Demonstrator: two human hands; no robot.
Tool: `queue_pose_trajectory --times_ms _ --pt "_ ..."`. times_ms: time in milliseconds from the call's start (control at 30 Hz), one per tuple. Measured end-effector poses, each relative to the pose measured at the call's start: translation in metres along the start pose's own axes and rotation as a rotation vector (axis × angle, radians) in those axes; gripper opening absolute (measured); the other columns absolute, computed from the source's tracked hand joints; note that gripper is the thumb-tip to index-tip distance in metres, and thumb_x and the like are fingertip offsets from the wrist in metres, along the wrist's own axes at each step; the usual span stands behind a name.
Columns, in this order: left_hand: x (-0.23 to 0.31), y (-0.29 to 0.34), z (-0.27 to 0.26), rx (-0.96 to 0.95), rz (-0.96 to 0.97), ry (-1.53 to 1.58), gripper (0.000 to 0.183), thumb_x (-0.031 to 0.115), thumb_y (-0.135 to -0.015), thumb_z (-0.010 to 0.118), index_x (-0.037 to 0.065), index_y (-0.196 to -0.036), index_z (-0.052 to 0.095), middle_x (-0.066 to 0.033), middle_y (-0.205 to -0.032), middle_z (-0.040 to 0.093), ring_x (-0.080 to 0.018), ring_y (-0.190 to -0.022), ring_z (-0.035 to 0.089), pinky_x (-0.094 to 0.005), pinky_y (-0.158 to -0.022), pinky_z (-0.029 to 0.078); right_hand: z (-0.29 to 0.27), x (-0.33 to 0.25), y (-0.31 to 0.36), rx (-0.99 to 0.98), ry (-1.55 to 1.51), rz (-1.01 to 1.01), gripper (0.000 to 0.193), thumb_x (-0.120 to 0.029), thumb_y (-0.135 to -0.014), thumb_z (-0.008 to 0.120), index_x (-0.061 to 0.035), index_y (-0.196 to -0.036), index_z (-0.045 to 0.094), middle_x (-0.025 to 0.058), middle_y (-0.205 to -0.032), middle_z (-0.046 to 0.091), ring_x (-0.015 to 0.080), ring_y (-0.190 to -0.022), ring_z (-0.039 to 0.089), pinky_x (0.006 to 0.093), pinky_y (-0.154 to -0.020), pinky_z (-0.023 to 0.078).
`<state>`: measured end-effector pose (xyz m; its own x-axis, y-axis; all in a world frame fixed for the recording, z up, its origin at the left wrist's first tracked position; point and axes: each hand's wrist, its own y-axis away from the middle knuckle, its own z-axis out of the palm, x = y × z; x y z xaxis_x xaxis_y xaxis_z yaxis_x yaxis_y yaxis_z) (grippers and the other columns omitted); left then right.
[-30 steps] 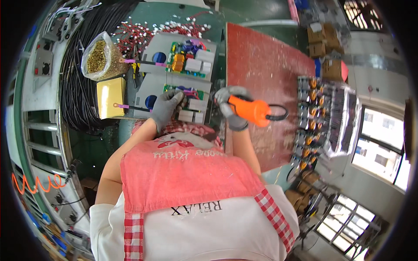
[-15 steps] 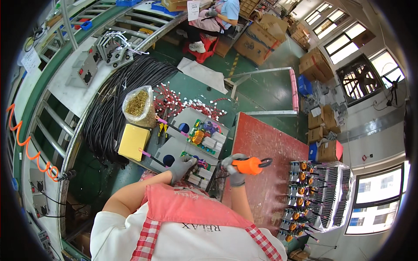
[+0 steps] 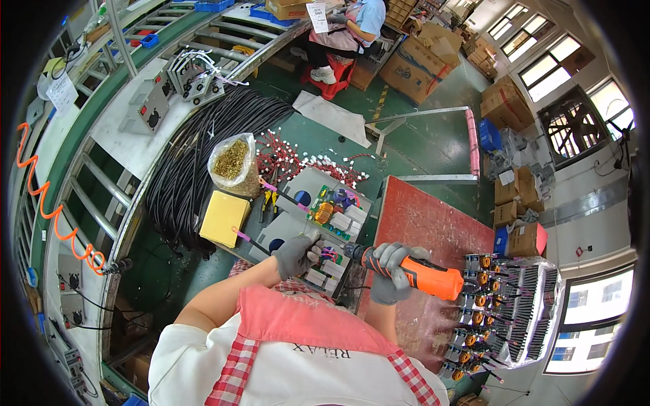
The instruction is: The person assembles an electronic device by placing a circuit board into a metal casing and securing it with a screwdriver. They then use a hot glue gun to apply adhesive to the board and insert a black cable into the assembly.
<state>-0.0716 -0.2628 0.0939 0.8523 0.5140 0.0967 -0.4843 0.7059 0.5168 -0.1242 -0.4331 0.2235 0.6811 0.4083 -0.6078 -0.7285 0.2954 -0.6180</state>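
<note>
My right hand (image 3: 393, 271), in a grey glove, is wrapped round an orange and black power screwdriver (image 3: 433, 279). Its dark nose points left, at the right edge of the nearer circuit board (image 3: 330, 254). Over the left part of that board is my left hand (image 3: 298, 256), also gloved, with its fingers pinched; what they hold is too small to make out. The board lies on a grey metal plate (image 3: 288, 227). Just beyond sits a second plate with a green circuit board (image 3: 335, 215) carrying a yellow coil and white blocks.
Left of the boards are a yellow pad (image 3: 223, 220), pliers (image 3: 269, 203) and a bag of brass-coloured parts (image 3: 232, 162). Red wires with white connectors (image 3: 318, 162) lie behind. A red board (image 3: 433, 216) extends rightward beside stacked assemblies (image 3: 481, 311). A co-worker (image 3: 342, 40) sits far off.
The screwdriver has turned from end-on to lying lengthwise, its nose now near the nearer board. My right hand has shifted right around its body. My left hand stays over the board.
</note>
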Motion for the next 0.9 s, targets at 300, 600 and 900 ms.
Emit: queue_pose_trajectory --times_ms 300,600,900 --pt "0.033 0.005 0.007 -0.074 0.024 -0.078 0.019 0.022 -0.096 0.048 0.004 -0.096 0.053 0.0021 -0.073 0.048 -0.0034 -0.057 0.046 -0.0135 -0.044 0.039 0.002 0.016 -0.017 0.078 -0.042 0.026 0.05 -0.004 -0.068 0.056 -0.0105 -0.116 0.048 0.0019 -0.061 0.045 0.0153 -0.057 0.044 0.0331 -0.058 0.04" --pt "0.064 -0.023 0.031 0.092 0.034 -0.015 0.019 0.026 -0.095 0.05 0.008 -0.089 0.05 0.0026 -0.07 0.046 -0.0043 -0.052 0.04 -0.0149 -0.041 0.033 -0.002 0.059 -0.051 0.164 0.002 0.066 0.049 -0.007 -0.069 0.055 -0.0108 -0.117 0.048 0.0003 -0.063 0.043 0.0143 -0.057 0.041 0.0332 -0.058 0.038" --pt "0.1 -0.052 0.021 -0.068 0.036 0.065 0.023 0.025 -0.096 0.048 0.003 -0.102 0.052 0.0016 -0.078 0.052 -0.0027 -0.059 0.044 -0.0138 -0.047 0.037 -0.013 0.084 -0.074 0.174 0.15 0.074 0.048 -0.012 -0.075 0.058 -0.0102 -0.122 0.05 -0.0016 -0.064 0.043 0.0138 -0.063 0.043 0.0333 -0.065 0.038"
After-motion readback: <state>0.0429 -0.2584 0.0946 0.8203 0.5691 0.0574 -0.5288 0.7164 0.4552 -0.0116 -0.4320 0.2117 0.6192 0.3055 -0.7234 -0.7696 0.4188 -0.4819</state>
